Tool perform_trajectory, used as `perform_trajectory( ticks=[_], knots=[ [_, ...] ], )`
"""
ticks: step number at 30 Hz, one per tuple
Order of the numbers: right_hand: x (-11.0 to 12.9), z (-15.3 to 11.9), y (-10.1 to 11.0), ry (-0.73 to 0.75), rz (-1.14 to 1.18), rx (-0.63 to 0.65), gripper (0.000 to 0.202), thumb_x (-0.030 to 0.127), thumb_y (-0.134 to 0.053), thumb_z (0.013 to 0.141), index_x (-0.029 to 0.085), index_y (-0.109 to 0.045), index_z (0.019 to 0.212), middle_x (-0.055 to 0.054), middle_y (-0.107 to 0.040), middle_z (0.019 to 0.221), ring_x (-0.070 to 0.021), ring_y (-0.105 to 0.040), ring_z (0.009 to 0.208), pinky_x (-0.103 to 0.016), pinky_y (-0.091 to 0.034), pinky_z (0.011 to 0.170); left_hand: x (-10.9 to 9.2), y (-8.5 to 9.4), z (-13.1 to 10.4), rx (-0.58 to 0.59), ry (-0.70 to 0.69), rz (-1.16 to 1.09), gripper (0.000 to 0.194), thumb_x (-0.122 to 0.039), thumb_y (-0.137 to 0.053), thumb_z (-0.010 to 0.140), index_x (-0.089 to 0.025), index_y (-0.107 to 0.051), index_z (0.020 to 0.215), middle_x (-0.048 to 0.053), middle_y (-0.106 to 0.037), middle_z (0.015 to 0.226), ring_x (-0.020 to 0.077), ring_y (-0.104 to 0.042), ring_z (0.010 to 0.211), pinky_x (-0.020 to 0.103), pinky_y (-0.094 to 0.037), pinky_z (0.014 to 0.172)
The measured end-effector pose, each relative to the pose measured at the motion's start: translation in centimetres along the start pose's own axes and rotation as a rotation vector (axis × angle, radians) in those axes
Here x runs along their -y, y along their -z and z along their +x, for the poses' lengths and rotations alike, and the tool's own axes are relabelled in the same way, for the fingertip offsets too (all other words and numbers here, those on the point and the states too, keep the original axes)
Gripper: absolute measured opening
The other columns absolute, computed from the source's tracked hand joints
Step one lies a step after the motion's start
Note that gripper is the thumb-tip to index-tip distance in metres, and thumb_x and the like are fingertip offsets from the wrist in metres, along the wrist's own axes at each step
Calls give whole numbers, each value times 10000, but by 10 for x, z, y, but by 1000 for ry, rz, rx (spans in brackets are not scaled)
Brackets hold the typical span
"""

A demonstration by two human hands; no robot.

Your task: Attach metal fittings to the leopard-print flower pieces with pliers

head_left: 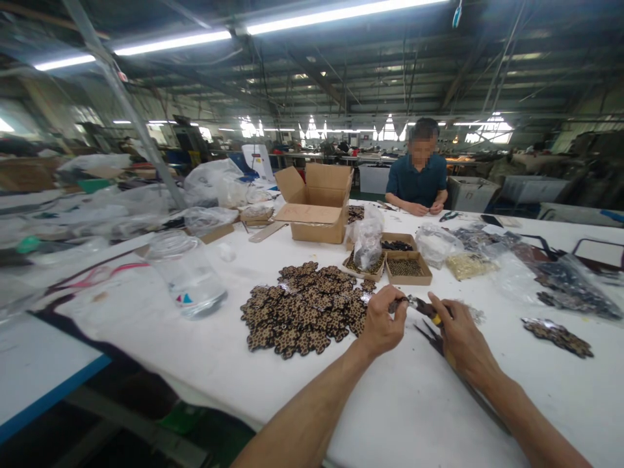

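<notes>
My left hand (386, 320) pinches a small dark piece (394, 304), too small to make out clearly. Wrapped round pliers (429, 313) with yellow and dark handles, my right hand (461, 335) is to its right, and the plier tips meet or nearly meet the small piece. Below the pliers lies a dark pointed tool (431, 335), partly hidden by my right hand. A heap of leopard-patterned, flower-shaped pieces (307, 309) spreads on the white table left of my left hand. More such patterned pieces (558, 337) lie at the right.
Small cardboard trays (408, 278) of tiny parts stand beyond my hands, near an open carton (319, 231). A clear plastic jar (188, 276) is at the left. Plastic bags (580, 286) lie at the right. Across the table (195, 364) sits a person (418, 175).
</notes>
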State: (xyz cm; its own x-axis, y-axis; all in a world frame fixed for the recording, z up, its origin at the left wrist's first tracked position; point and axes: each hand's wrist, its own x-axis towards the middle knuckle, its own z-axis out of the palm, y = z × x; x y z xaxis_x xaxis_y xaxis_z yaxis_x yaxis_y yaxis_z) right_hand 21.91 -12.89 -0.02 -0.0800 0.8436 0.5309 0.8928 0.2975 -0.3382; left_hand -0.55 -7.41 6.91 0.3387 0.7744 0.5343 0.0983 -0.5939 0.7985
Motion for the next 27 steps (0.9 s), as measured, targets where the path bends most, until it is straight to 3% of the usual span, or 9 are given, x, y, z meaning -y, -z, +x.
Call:
perform_trajectory(
  ticks=[4,12,18,27],
  knots=[
    [10,2,3,5,-63,-32,823,67,-433,834,323,-280,1602,-163,-519,1309,-375,-490,1209,-536,-527,943,0,-1,-3,-38,-53,31,90,-223,-563,916,-191,-641,885,84,-616,881,203,-543,862,309,-395,825],
    [16,6,-2,59,-228,-145,848,-17,-405,814,252,-255,1604,-173,-493,1290,-351,-472,1171,-547,-524,946,10,-6,-2,-118,-194,50,61,-200,-555,908,-188,-590,859,52,-595,827,182,-539,798,312,-413,744],
    [14,8,-3,95,-267,-168,756,-20,-406,827,207,-344,1545,-183,-498,1279,-342,-474,1160,-538,-518,960,12,-5,-3,-113,-218,51,44,-178,-560,904,-187,-593,878,43,-595,830,169,-542,786,308,-422,724],
    [8,9,-4,75,-325,-188,430,47,-476,852,159,-517,1266,-166,-563,1175,-327,-504,1107,-471,-514,911,11,-6,-5,-90,-272,68,26,-170,-556,905,-187,-569,889,41,-585,828,166,-545,789,309,-419,720]
  ],
)
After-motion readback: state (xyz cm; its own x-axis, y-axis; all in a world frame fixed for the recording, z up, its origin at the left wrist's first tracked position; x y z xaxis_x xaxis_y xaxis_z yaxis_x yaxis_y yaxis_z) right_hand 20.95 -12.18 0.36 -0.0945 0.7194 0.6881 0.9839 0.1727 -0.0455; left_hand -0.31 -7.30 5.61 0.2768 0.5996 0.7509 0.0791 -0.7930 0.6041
